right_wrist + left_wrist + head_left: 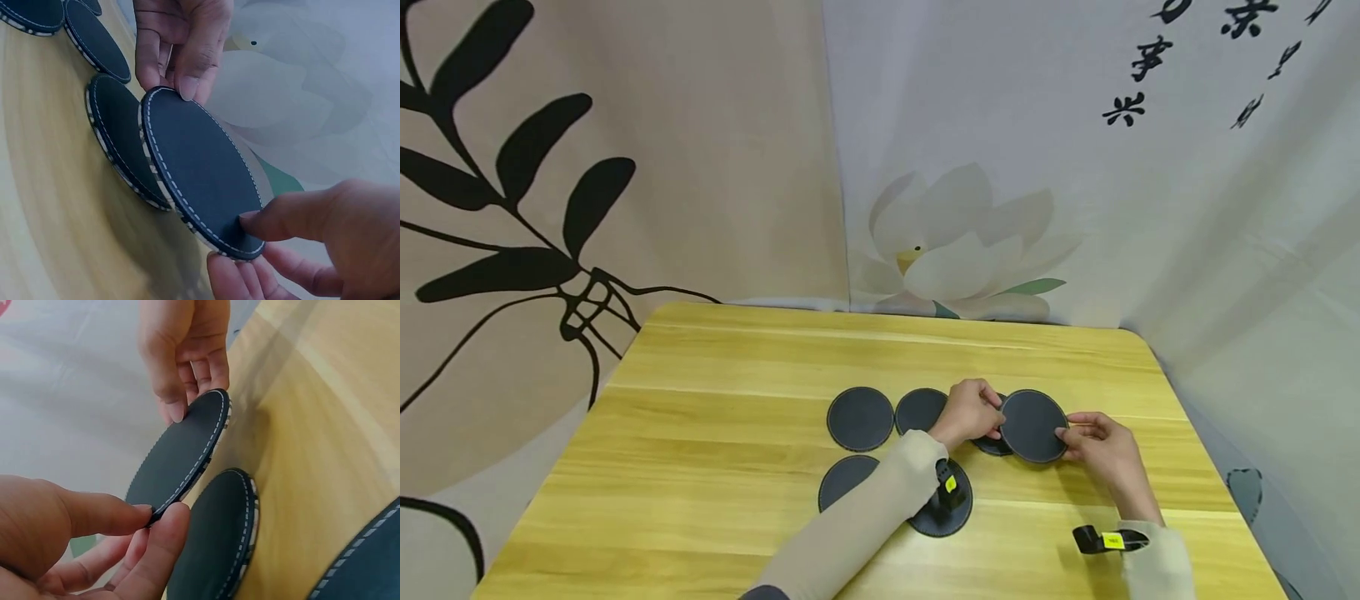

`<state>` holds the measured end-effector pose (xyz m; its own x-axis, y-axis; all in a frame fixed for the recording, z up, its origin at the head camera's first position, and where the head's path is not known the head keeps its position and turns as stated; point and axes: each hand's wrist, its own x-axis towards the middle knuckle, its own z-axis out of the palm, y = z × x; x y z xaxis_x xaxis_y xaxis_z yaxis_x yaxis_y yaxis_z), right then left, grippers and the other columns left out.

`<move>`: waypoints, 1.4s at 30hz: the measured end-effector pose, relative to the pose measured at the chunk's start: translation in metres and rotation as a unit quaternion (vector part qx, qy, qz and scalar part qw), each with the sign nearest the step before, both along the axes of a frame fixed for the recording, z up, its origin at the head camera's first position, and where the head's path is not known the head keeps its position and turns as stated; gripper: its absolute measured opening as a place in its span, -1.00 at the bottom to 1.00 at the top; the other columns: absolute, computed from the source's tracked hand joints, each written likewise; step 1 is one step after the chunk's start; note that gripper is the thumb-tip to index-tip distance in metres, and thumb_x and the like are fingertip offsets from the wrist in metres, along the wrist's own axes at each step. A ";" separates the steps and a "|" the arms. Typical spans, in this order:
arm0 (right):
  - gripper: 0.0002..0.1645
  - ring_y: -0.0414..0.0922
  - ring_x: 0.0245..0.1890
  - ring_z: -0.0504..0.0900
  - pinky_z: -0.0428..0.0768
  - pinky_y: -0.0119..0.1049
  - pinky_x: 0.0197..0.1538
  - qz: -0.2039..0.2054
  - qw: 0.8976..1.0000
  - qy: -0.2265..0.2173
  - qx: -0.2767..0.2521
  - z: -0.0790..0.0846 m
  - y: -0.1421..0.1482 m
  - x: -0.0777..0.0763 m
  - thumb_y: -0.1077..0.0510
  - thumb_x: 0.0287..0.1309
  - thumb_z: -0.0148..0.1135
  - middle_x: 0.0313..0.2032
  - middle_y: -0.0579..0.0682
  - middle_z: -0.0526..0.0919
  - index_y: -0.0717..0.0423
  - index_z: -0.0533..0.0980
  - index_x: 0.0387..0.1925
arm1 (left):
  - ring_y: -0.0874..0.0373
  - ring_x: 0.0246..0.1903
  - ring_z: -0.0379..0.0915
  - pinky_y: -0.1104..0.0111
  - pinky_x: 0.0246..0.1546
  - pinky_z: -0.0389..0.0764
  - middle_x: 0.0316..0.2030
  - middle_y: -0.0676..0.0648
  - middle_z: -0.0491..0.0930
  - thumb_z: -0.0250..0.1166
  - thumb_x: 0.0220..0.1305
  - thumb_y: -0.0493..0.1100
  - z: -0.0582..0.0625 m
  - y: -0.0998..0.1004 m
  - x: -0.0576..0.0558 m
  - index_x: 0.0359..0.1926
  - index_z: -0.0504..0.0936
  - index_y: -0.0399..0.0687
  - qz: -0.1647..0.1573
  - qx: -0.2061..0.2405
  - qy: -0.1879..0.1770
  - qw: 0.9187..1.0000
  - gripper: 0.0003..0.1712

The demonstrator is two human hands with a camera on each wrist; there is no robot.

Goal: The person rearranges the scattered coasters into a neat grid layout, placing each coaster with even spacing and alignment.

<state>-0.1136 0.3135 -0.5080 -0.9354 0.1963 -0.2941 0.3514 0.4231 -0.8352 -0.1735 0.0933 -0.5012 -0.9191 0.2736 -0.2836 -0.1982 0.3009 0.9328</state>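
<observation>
A round black coaster [1033, 427] with pale stitching round its rim is held between both hands, raised off the table. On its left edge, my left hand [972, 413] pinches it between thumb and fingers. The right hand [1102, 448] grips the opposite edge, thumb on the dark face and fingers beneath, as the right wrist view shows. Partly hidden behind the held coaster, another coaster [122, 137] lies on the table. The patterned edge of the held coaster [178, 453] shows in the left wrist view; its underside is hidden.
On the wooden table [700, 500] lie more black coasters: one at the back left [860, 419], one beside the left hand [919, 410], and two nearer ones, a left coaster [844, 478] and a right coaster [953, 515], partly covered by the left forearm. Printed curtains [737, 167] hang behind.
</observation>
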 end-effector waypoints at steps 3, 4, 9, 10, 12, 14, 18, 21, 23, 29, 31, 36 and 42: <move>-0.40 -0.18 -0.33 0.73 0.76 -0.28 -0.17 0.006 1.000 0.000 0.002 0.000 -0.004 0.002 0.09 0.33 0.36 -0.16 0.04 0.66 0.29 0.43 0.28 | -0.10 -0.50 0.71 0.21 -0.41 0.76 -0.49 -0.05 0.59 0.39 0.25 -0.42 -0.002 -0.006 0.006 -0.23 0.60 -0.21 0.000 0.004 0.005 1.000 -0.87; -0.41 -0.19 -0.33 0.72 0.76 -0.28 -0.17 0.008 1.000 -0.001 0.003 0.000 -0.005 0.003 0.09 0.33 0.36 -0.15 0.05 0.66 0.29 0.44 0.27 | -0.11 -0.50 0.71 0.21 -0.41 0.76 -0.50 -0.05 0.58 0.38 0.25 -0.42 -0.003 -0.007 0.009 -0.23 0.60 -0.22 -0.001 0.004 0.007 1.000 -0.87; -0.45 -0.16 -0.32 0.70 0.76 -0.27 -0.20 0.021 1.000 -0.002 0.014 0.000 -0.012 0.006 0.12 0.33 0.36 -0.13 0.10 0.62 0.30 0.46 0.23 | -0.13 -0.49 0.73 0.29 -0.48 0.72 -0.55 -0.05 0.58 0.37 0.26 -0.42 -0.006 -0.016 0.021 -0.25 0.58 -0.22 -0.002 -0.010 0.024 1.000 -0.87; -0.46 -0.16 -0.32 0.70 0.76 -0.27 -0.20 0.023 1.000 -0.003 0.015 0.000 -0.013 0.007 0.12 0.33 0.36 -0.13 0.10 0.62 0.30 0.47 0.22 | -0.13 -0.50 0.73 0.32 -0.50 0.70 -0.55 -0.05 0.58 0.38 0.26 -0.42 -0.007 -0.018 0.023 -0.26 0.58 -0.21 -0.002 -0.014 0.027 1.000 -0.87; -0.47 -0.16 -0.33 0.70 0.76 -0.28 -0.22 0.027 0.999 -0.003 0.019 0.000 -0.015 0.009 0.11 0.32 0.37 -0.13 0.11 0.62 0.30 0.48 0.20 | -0.11 -0.52 0.73 0.37 -0.54 0.66 -0.56 -0.04 0.58 0.38 0.25 -0.41 -0.008 -0.021 0.027 -0.27 0.57 -0.21 0.000 -0.020 0.033 0.999 -0.86; -0.46 -0.16 -0.33 0.70 0.76 -0.28 -0.23 0.032 0.999 -0.005 0.021 -0.001 -0.017 0.012 0.11 0.31 0.37 -0.13 0.12 0.63 0.31 0.48 0.19 | -0.10 -0.53 0.73 0.40 -0.55 0.64 -0.57 -0.03 0.59 0.39 0.24 -0.41 -0.009 -0.024 0.031 -0.27 0.58 -0.22 -0.001 -0.022 0.039 0.999 -0.86; -0.47 -0.16 -0.33 0.70 0.75 -0.29 -0.24 0.033 0.999 -0.016 0.024 -0.003 -0.021 0.017 0.10 0.31 0.37 -0.13 0.11 0.68 0.30 0.49 0.19 | -0.11 -0.54 0.72 0.42 -0.57 0.64 -0.56 -0.02 0.59 0.38 0.23 -0.44 -0.011 -0.030 0.040 -0.27 0.57 -0.25 -0.007 -0.012 0.049 0.999 -0.86; -0.50 -0.15 -0.31 0.71 0.75 -0.29 -0.25 0.032 0.999 -0.023 0.023 -0.005 -0.025 0.021 0.13 0.30 0.36 -0.13 0.11 0.70 0.29 0.51 0.18 | -0.12 -0.55 0.72 0.42 -0.59 0.64 -0.56 -0.03 0.58 0.37 0.22 -0.46 -0.013 -0.034 0.048 -0.27 0.56 -0.28 -0.008 0.000 0.054 0.999 -0.86; -0.50 -0.15 -0.31 0.70 0.75 -0.29 -0.26 0.036 0.999 -0.020 0.022 -0.007 -0.026 0.022 0.14 0.30 0.37 -0.14 0.11 0.70 0.31 0.51 0.17 | -0.11 -0.56 0.72 0.43 -0.60 0.64 -0.55 -0.03 0.57 0.37 0.21 -0.46 -0.014 -0.036 0.052 -0.28 0.56 -0.29 -0.007 0.003 0.057 0.998 -0.86; -0.54 -0.14 -0.29 0.68 0.75 -0.28 -0.29 0.042 0.999 -0.020 0.024 -0.008 -0.030 0.027 0.16 0.26 0.40 -0.17 0.10 0.65 0.31 0.54 0.12 | -0.03 -0.63 0.69 0.43 -0.65 0.62 -0.58 -0.02 0.56 0.37 0.18 -0.48 -0.016 -0.041 0.063 -0.30 0.58 -0.32 0.004 0.003 0.064 0.998 -0.88; -0.55 -0.12 -0.30 0.68 0.75 -0.28 -0.30 0.044 0.998 -0.023 0.029 -0.008 -0.032 0.030 0.17 0.25 0.41 -0.19 0.09 0.64 0.30 0.55 0.10 | 0.00 -0.66 0.68 0.44 -0.66 0.62 -0.59 -0.03 0.59 0.37 0.16 -0.49 -0.017 -0.042 0.066 -0.34 0.59 -0.32 0.007 0.001 0.065 0.998 -0.88; -0.56 -0.12 -0.32 0.68 0.75 -0.26 -0.30 0.050 0.997 -0.031 0.043 -0.006 -0.034 0.035 0.15 0.22 0.45 -0.22 0.07 0.67 0.27 0.57 0.06 | 0.03 -0.69 0.66 0.45 -0.69 0.60 -0.65 -0.04 0.60 0.40 0.16 -0.49 -0.016 -0.044 0.073 -0.45 0.57 -0.23 0.003 -0.021 0.062 0.998 -0.81; -0.60 -0.10 -0.34 0.66 0.75 -0.26 -0.32 0.049 0.996 -0.041 0.054 -0.007 -0.035 0.042 0.18 0.16 0.49 -0.28 0.03 0.64 0.24 0.59 -0.01 | 0.13 -0.79 0.56 0.47 -0.68 0.54 -0.74 -0.09 0.58 0.40 0.16 -0.50 -0.016 -0.044 0.080 -0.49 0.54 -0.18 -0.021 -0.048 0.075 0.996 -0.75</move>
